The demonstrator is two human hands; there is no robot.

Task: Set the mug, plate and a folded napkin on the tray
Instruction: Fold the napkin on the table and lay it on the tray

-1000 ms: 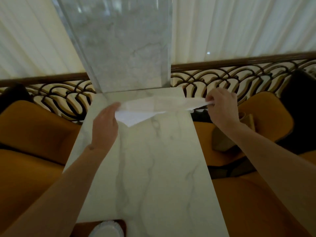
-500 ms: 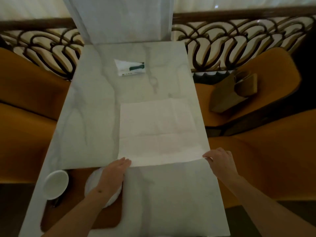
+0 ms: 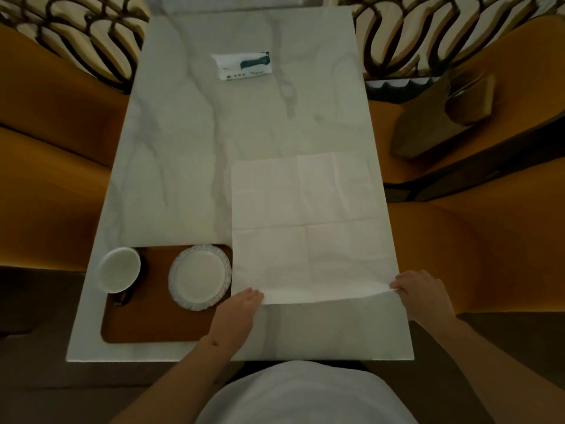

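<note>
Napkin (image 3: 308, 228) flat, unfolded, just right of tray (image 3: 153, 325). Mug (image 3: 119, 269), plate (image 3: 199, 276) already on tray. Left hand (image 3: 237, 313), right hand (image 3: 423, 293) pinch near corners, likely ready to fold.

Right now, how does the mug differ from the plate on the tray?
The mug stands at the tray's far left corner, overhanging its edge; the plate lies fully on it, toward the right. The mug is tall, with a dark outside; the plate is flat, with a patterned rim. The plate looks wider. Both are round, white inside and empty.
</note>
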